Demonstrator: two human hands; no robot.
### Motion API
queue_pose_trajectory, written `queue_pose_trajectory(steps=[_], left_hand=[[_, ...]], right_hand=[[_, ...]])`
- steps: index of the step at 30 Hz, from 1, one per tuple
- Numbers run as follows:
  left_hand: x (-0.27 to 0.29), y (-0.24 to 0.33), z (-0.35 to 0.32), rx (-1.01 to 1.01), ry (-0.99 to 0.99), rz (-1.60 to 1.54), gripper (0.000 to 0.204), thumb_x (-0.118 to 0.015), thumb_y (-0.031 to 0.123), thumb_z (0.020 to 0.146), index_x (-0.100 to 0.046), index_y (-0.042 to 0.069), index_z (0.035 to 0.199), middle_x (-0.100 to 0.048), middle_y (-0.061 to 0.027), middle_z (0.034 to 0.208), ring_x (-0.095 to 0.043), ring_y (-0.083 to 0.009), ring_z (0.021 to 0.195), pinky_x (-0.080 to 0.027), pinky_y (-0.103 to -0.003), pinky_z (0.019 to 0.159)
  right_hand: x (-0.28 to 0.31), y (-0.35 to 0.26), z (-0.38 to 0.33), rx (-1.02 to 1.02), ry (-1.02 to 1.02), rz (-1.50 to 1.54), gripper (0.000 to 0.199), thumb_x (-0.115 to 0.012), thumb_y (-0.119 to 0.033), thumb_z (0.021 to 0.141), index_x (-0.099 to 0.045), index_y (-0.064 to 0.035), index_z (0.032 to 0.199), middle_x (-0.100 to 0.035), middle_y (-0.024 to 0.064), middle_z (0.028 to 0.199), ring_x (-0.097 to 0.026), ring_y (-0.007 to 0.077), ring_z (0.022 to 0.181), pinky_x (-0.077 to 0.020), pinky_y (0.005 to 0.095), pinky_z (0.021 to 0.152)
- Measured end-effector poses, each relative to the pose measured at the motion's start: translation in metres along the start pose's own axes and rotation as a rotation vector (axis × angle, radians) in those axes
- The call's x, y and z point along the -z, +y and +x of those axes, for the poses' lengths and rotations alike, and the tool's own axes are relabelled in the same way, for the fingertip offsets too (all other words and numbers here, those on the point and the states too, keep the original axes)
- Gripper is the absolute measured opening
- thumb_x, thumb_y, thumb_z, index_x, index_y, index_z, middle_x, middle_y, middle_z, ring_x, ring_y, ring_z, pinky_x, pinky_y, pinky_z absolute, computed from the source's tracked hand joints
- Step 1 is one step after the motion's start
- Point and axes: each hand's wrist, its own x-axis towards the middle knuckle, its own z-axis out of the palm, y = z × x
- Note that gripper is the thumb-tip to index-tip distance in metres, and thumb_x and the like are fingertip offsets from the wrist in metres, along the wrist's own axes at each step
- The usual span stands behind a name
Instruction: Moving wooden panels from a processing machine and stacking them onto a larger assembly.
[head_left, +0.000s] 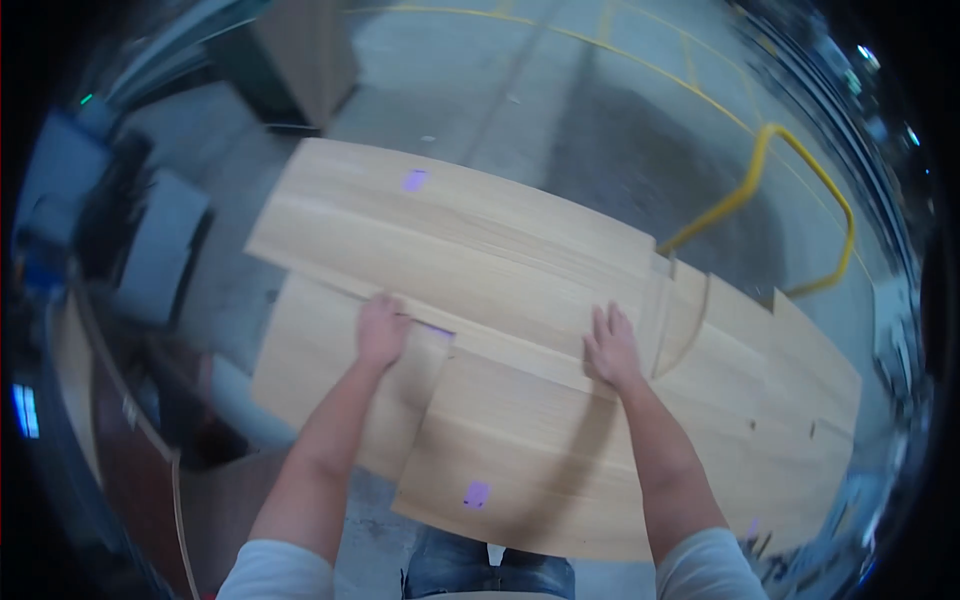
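A long pale wood-veneer panel lies at a slant across several similar overlapping panels. My left hand is at its near edge, fingers curled in around that edge, partly blurred. Farther right along the same edge, my right hand rests with its fingers stretched out over the panel, holding nothing. Below and between my hands lies another veneer panel, with a purple label near its front edge. A further panel sticks out under my left hand.
A yellow tubular rail rises behind the panels at the right. More stacked panels reach toward the right. A brown cabinet-like piece stands at the back left, and dark red-brown boards lean at the lower left.
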Motion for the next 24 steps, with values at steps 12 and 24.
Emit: queue_pose_trajectory(steps=[12, 24], left_hand=[[-0.011, -0.041, -0.621, 0.507, -0.564, -0.054, 0.039, -0.046, 0.036, 0.09, -0.064, 0.008, 0.11, -0.062, -0.0162, 0.112, -0.057, -0.0372, 0.106, -0.046, -0.046, 0.09], [-0.029, 0.089, -0.938, 1.32, -0.592, -0.756, 0.038, -0.054, 0.037, 0.089, -0.069, 0.007, 0.106, -0.069, -0.0078, 0.103, -0.065, -0.0191, 0.091, -0.051, -0.035, 0.077]], right_hand=[[-0.004, -0.014, -0.266, 0.133, 0.092, 0.578, 0.042, -0.06, -0.025, 0.087, -0.058, 0.0018, 0.119, -0.055, 0.0234, 0.126, -0.05, 0.0364, 0.121, -0.0353, 0.0414, 0.106], [-0.05, -0.022, -0.483, 0.278, -0.723, 0.279, 0.069, -0.053, -0.039, 0.091, -0.039, 0.0163, 0.129, -0.039, 0.0333, 0.136, -0.037, 0.0449, 0.127, -0.0271, 0.0445, 0.109]])
